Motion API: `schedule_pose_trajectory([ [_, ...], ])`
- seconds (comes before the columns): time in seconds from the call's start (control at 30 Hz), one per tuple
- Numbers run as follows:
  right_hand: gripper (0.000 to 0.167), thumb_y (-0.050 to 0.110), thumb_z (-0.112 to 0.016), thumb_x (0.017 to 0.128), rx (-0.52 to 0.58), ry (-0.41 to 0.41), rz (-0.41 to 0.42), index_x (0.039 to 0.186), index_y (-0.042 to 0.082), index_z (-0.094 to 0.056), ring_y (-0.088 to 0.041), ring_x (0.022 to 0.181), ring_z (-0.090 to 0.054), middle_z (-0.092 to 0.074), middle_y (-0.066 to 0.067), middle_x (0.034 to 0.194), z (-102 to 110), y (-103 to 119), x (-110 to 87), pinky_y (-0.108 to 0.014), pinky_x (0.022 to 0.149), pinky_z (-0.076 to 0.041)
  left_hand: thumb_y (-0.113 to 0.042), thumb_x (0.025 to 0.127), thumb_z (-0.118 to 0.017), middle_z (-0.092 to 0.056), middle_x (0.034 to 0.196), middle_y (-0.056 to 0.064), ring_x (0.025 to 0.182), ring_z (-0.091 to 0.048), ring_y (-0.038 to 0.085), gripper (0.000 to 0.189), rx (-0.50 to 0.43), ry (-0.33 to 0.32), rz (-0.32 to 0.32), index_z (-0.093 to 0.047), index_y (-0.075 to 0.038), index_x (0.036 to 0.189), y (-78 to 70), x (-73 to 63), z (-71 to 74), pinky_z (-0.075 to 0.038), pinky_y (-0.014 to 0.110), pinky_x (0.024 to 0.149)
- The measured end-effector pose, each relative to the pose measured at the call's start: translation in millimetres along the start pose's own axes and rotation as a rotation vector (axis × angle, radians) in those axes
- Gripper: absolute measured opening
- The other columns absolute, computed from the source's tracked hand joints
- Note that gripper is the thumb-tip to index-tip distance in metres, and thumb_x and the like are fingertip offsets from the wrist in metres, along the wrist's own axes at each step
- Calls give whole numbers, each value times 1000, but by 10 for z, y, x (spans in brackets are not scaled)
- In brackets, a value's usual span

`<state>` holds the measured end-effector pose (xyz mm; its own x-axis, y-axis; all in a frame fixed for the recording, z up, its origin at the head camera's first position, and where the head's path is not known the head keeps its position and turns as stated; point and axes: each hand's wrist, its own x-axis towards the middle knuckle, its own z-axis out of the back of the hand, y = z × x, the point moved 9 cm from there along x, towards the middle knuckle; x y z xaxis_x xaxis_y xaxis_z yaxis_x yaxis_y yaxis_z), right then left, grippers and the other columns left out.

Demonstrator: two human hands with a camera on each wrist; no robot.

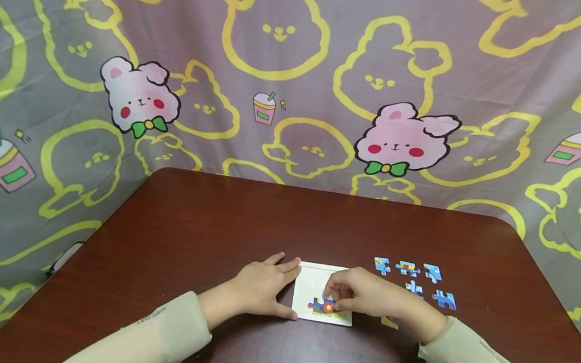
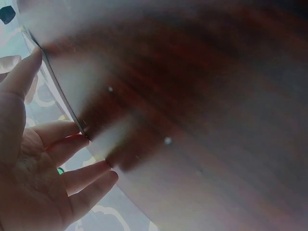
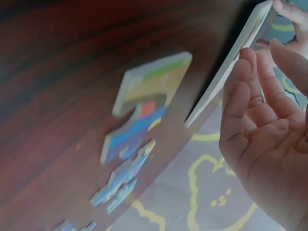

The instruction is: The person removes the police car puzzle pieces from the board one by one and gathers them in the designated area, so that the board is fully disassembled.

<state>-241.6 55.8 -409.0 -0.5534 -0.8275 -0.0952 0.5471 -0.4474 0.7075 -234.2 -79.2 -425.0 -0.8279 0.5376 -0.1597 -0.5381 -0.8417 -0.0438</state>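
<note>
A white puzzle board lies flat on the table. My left hand rests beside it with fingers spread, fingertips and thumb at its left edge; the left wrist view shows the same hand from the palm side. Low on the board is a colourful jigsaw piece with blue, red and yellow. My right hand bends over it, index finger and thumb at the piece's edges, seeming to pinch it. In the right wrist view the right hand is against the board, its fingertips partly hidden.
Several loose jigsaw pieces lie right of the board, some partly behind my right forearm. One loose piece lies nearest the board. The dark red-brown table meets a patterned cloth at the back and sides.
</note>
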Motion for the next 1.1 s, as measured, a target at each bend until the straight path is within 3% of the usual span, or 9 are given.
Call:
schedule_pose_trajectory([
  [1.1,22,2,-75,81,-106,-23,-62,94,13,-62,3,62,-44,-52,10,72,-118,-31,82,-19,60,-42,-73,75,-69,-44,156,-1,143,-43,33,93,1,-17,-1,-49,-19,148,8,7,12,-54,52,91],
])
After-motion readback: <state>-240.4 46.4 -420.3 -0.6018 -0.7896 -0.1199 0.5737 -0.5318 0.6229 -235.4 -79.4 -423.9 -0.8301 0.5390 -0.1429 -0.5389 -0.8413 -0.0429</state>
